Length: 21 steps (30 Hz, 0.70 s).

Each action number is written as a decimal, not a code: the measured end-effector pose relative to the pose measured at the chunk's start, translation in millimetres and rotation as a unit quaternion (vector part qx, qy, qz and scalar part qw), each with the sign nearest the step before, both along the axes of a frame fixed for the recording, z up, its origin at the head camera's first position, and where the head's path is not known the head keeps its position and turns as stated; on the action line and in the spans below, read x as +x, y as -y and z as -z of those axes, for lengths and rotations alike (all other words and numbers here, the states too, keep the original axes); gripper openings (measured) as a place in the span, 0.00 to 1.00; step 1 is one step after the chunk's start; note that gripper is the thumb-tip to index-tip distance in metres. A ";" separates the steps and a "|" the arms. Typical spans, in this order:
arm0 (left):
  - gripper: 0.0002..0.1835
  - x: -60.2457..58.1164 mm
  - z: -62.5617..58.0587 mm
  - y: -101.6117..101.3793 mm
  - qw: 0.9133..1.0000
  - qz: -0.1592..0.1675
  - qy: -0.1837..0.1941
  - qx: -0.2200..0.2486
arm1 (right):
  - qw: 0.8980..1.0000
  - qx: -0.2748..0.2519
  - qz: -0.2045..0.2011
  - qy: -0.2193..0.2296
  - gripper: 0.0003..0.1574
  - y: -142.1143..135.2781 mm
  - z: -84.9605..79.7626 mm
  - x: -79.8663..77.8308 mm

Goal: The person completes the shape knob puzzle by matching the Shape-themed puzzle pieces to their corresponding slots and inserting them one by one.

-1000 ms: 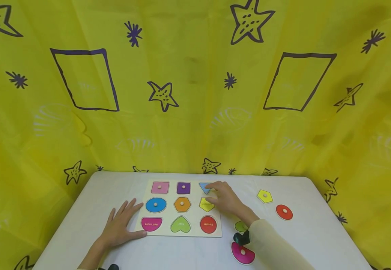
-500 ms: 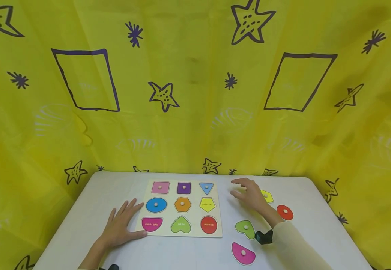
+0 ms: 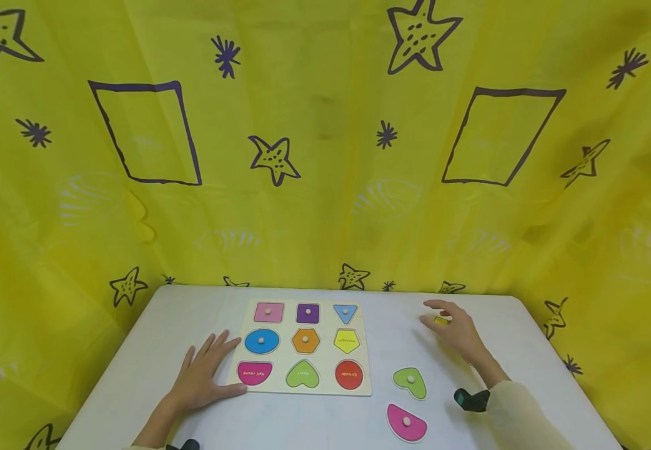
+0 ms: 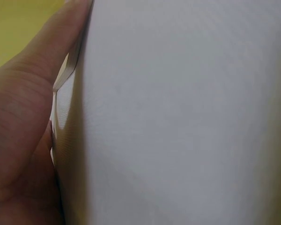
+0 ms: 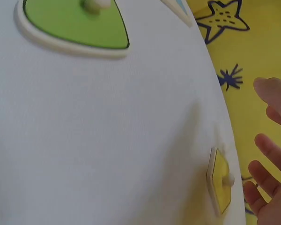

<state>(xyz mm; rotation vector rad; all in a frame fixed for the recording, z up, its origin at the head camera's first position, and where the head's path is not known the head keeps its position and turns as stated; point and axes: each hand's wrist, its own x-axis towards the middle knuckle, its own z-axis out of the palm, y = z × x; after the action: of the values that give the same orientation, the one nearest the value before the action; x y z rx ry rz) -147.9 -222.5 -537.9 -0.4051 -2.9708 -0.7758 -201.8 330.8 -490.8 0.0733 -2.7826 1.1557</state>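
My left hand (image 3: 204, 375) lies with spread fingers at the left edge of a cream shape-puzzle board (image 3: 327, 356), thumb and fingertip touching it; in the left wrist view the thumb (image 4: 33, 65) is against the board's side. My right hand (image 3: 457, 331) is over the yellow pentagon piece (image 3: 442, 320), fingers loosely bent and holding nothing. In the right wrist view the yellow pentagon piece (image 5: 220, 183) lies knob up on the table, apart from the fingers. Pink rectangle, purple square, blue triangle, blue oval and orange hexagon knobbed pieces sit in the board. Half round, heart, pentagon and circle places show printed words.
A green heart piece (image 3: 410, 382) and a magenta half-round piece (image 3: 406, 423) lie right of the board on the white table (image 3: 297, 425). The red circle piece is hidden behind my right hand or forearm. A yellow patterned curtain (image 3: 325, 219) surrounds the table.
My right hand has left the blue triangle on the board and moved right, over the yellow pentagon piece. The heart piece is uncovered and the red circle covered. My left hand stays put.
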 end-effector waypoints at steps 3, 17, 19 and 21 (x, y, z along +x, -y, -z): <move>0.56 0.1 0.6 -0.3 1.000 -0.001 0.001 -0.003 | 0.999 -0.001 0.020 0.031 0.32 -9.8 2.5 3.9; 0.56 0.6 -11.1 -2.9 0.999 -0.007 0.038 -0.024 | 0.996 0.050 0.038 0.056 0.29 -35.2 17.5 8.7; 0.56 0.8 -9.8 -2.7 0.999 -0.007 0.033 -0.019 | 0.996 0.053 0.041 0.064 0.29 -36.2 18.6 7.8; 0.56 1.1 -8.1 -2.5 1.000 -0.006 0.026 -0.014 | 0.995 0.055 0.043 0.066 0.28 -36.8 19.9 7.4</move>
<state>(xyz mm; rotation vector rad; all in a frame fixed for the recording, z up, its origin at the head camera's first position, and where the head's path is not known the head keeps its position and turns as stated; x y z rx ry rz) -146.8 -220.0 -529.8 -0.3746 -3.0334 -0.7550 -194.4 367.6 -510.6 -0.1159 -2.9304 1.0231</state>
